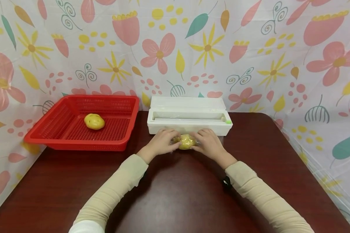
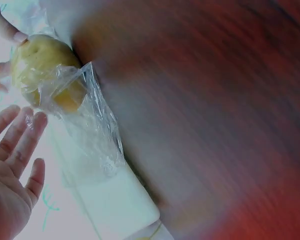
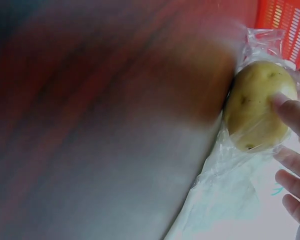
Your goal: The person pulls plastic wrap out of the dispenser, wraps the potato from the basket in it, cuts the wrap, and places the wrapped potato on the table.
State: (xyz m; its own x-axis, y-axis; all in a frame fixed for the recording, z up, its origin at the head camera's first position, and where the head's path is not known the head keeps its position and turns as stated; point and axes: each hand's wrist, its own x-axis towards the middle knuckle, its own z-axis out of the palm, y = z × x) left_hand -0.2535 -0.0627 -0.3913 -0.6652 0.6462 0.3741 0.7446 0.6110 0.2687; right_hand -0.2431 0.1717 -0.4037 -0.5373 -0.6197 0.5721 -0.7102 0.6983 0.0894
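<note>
A yellow potato (image 1: 187, 141) lies in clear cling film (image 2: 97, 135) at the front of a white box. My right hand (image 1: 208, 142) holds this potato, its thumb (image 3: 289, 110) laid on the skin and its other fingers loosely spread. From the other side my left hand (image 1: 162, 142) reaches the potato's left end. Its fingers (image 2: 21, 140) are spread and fairly straight in the left wrist view, with a shred of film at one fingertip. Loose, crumpled film sticks out past both ends of the potato.
Just behind the hands stands the long white box (image 1: 189, 126), lid (image 1: 188, 103) raised, a roll inside. A red perforated basket (image 1: 75, 142) at the left holds another potato (image 1: 94, 121). The dark wooden table (image 1: 178, 200) backs onto a flower-patterned curtain (image 1: 175, 48).
</note>
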